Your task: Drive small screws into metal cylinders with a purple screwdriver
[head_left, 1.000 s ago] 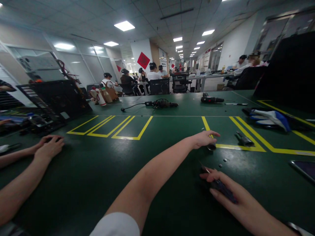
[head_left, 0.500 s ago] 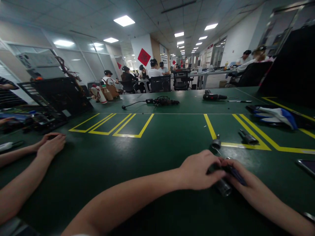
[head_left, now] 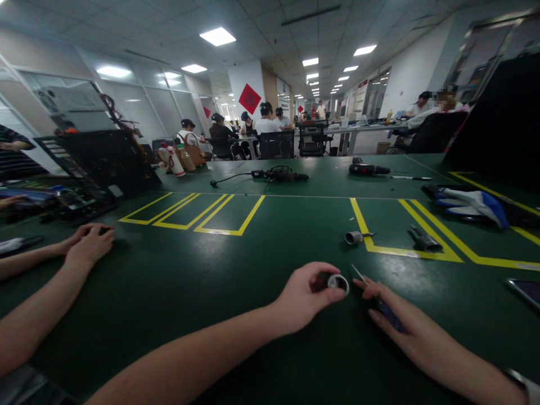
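Observation:
My left hand (head_left: pixel 304 298) is closed around a hollow metal cylinder (head_left: pixel 338 284), its round open end turned towards me; it looks like a hole saw. Just to the right, apart from it, my right hand (head_left: pixel 390 309) grips a screwdriver (head_left: pixel 390 316) with a dark blue handle. Its thin metal shaft (head_left: pixel 358 273) points up and left, away from the cylinder. Beyond my hands, a metal cup-shaped piece with a shank (head_left: pixel 353 238) lies on its side over a yellow tape line. A similar piece (head_left: pixel 427 242) lies farther right inside the taped outline.
The green table (head_left: pixel 236 275) carries yellow tape outlines. Farther back lie a corded tool (head_left: pixel 280 174) and a drill (head_left: pixel 368 167). Gloves (head_left: pixel 472 203) and a phone-like device (head_left: pixel 525 289) are on the right. A co-worker's hands (head_left: pixel 90 242) rest at the left.
My hands have separated; the left has moved left with the cylinder, turning its open end towards me. The nearer cup-shaped piece has shifted left and now lies on its side.

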Demonstrator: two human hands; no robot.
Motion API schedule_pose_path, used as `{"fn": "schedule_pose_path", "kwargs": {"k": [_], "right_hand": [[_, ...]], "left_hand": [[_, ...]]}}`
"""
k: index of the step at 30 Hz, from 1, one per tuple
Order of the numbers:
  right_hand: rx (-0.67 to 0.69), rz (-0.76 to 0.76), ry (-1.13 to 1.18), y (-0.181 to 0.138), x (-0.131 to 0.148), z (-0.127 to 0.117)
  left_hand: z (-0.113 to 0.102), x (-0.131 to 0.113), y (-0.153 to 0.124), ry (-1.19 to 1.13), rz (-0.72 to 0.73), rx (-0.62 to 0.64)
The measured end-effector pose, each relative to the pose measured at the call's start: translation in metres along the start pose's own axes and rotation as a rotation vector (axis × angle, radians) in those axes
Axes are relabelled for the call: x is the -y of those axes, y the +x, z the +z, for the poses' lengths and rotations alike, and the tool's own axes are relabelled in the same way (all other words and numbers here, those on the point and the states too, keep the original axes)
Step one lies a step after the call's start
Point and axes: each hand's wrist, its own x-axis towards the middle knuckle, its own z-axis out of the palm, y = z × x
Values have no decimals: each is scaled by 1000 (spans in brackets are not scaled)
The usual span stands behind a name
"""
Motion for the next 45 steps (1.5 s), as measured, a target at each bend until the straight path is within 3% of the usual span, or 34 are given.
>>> {"fn": "schedule_pose_path", "kwargs": {"k": [4,8,12,16,27,37,40,43,45], "right_hand": [[105,-89,86,0,35,16],[43,-25,256,5,49,15],[-128,146,469,3,41,0],[-257,199,534,-1,28,-9],[-349,216,100,1,42,-23],[-331,162,15,4,43,-19],[-328,259,130,7,38,-17],[-374,326,464,8,36,-16],[-393,273,700,5,41,-16]], "left_hand": [[-16,-2,-1,-333,-77,-307],[-15,-5,-4,-530,-129,-443],[-9,-4,-12,-610,-160,-387],[-6,-4,-18,-565,-200,-313],[-4,-10,-25,-575,-312,-253],[1,-16,-33,-591,-336,-199],[3,-18,-35,-582,-345,-186],[6,-19,-37,-536,-376,-199],[8,-19,-38,-510,-392,-219]]}}
